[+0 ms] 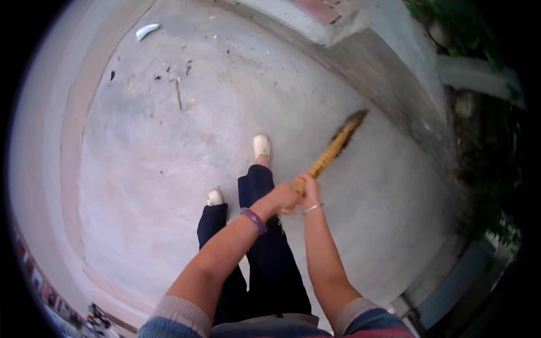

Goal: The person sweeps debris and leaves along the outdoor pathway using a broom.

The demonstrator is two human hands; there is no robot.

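Observation:
Both my hands are wrapped around a straw-coloured broom, close together near its end. My left hand, with a purple bangle on the wrist, sits slightly left of and lower than my right hand, which has a thin silver bangle. From my grip the broom slants away up and to the right, and its far end is dark brown and bristly. That end is over the concrete floor near the low wall; contact with the floor cannot be made out.
Bits of dry leaf and a twig lie scattered ahead to the left. Farther off is a white curved object. A low concrete wall runs along the right, with plants behind it. My shoes stand on the floor.

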